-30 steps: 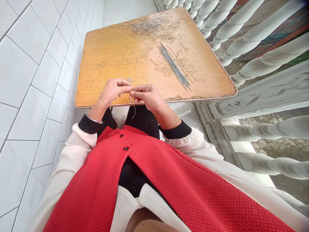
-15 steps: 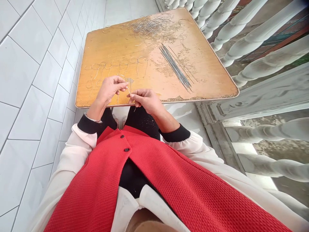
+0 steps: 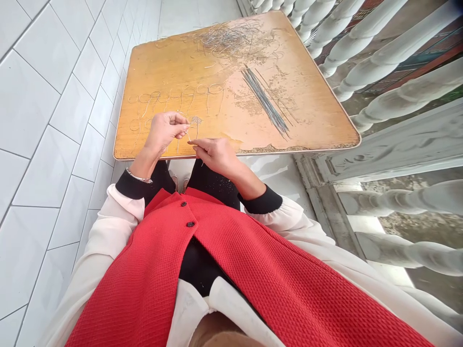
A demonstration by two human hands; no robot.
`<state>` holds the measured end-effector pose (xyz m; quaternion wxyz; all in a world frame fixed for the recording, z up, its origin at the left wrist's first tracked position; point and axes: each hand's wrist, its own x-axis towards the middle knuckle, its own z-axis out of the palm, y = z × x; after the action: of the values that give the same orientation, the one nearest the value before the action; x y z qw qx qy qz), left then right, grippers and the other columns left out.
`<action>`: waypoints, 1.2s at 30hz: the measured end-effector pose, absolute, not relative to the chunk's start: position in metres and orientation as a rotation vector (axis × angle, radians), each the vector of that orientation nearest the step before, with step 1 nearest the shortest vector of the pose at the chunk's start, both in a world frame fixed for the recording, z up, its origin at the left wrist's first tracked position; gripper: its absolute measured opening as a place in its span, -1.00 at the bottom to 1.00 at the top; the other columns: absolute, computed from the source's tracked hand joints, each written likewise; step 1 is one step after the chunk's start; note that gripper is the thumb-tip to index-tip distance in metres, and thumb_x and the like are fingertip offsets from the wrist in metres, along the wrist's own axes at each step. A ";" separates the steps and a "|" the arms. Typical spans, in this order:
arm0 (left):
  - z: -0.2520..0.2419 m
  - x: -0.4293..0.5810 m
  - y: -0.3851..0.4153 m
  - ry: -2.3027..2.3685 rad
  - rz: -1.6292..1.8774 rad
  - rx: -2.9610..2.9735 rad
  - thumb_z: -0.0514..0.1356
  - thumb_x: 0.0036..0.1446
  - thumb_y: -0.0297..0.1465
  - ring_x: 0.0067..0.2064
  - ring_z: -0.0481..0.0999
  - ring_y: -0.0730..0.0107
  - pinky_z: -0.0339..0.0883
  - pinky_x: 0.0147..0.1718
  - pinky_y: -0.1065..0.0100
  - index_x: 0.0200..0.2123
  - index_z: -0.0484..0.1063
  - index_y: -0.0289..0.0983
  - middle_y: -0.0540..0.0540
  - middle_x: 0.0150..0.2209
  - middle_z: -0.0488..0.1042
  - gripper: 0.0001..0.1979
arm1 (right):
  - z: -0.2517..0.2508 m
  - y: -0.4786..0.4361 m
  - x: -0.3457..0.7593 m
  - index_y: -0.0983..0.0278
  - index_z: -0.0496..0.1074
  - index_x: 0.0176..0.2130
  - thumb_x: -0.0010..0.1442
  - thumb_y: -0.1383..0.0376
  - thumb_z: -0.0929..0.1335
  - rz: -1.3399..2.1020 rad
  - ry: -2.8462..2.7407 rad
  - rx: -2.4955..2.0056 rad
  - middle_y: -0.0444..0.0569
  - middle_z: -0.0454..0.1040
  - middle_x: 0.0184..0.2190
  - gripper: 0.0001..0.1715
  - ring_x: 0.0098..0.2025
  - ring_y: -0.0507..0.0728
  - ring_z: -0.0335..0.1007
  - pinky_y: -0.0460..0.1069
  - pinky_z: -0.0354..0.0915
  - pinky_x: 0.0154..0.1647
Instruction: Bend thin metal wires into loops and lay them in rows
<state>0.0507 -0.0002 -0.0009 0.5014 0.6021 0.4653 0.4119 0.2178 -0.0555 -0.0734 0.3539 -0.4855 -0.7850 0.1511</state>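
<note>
The left hand [image 3: 164,131] pinches a thin wire [image 3: 188,137] running toward five o'clock, apparently reaching the right hand [image 3: 216,156], whose grip I cannot tell.

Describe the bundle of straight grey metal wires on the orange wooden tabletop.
The thin, straight grey metal wires lie flat and side by side in a long, narrow bunch on the worn orange wooden tabletop, running diagonally toward its near edge, with a few strands set apart on the right. Neither the left hand nor the right hand touches them.
</note>
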 end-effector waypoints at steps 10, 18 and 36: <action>0.012 0.046 0.000 1.153 1.055 1.414 0.25 0.09 -0.74 -0.54 0.41 0.66 0.30 -0.48 0.53 -0.56 0.41 -0.33 0.07 -0.58 0.43 -0.72 | -0.087 -0.057 0.210 0.31 0.63 -0.05 0.40 0.18 0.24 0.298 -1.849 -1.304 0.06 0.65 -0.36 -0.57 -0.37 0.14 0.56 0.01 0.36 -0.27; 0.008 0.046 0.002 1.170 1.046 1.442 0.24 0.10 -0.74 -0.55 0.38 0.65 0.29 -0.49 0.52 -0.57 0.40 -0.31 0.09 -0.62 0.41 -0.70 | -0.085 -0.059 0.209 0.34 0.61 -0.01 0.43 0.19 0.20 0.264 -1.952 -1.358 0.12 0.67 -0.28 -0.53 -0.31 0.19 0.58 0.02 0.33 -0.27; 0.011 0.043 0.011 1.200 1.128 1.412 0.24 0.09 -0.69 -0.52 0.40 0.63 0.31 -0.47 0.51 -0.59 0.38 -0.28 0.07 -0.58 0.42 -0.71 | -0.092 -0.058 0.209 0.29 0.59 0.01 0.41 0.16 0.23 0.202 -1.856 -1.381 0.14 0.68 -0.22 -0.56 -0.26 0.22 0.59 0.04 0.36 -0.25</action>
<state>0.0432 0.0107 0.0108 0.4672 0.5754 0.4891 0.4598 0.2092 -0.0580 -0.0916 0.3983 -0.5455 -0.7331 0.0797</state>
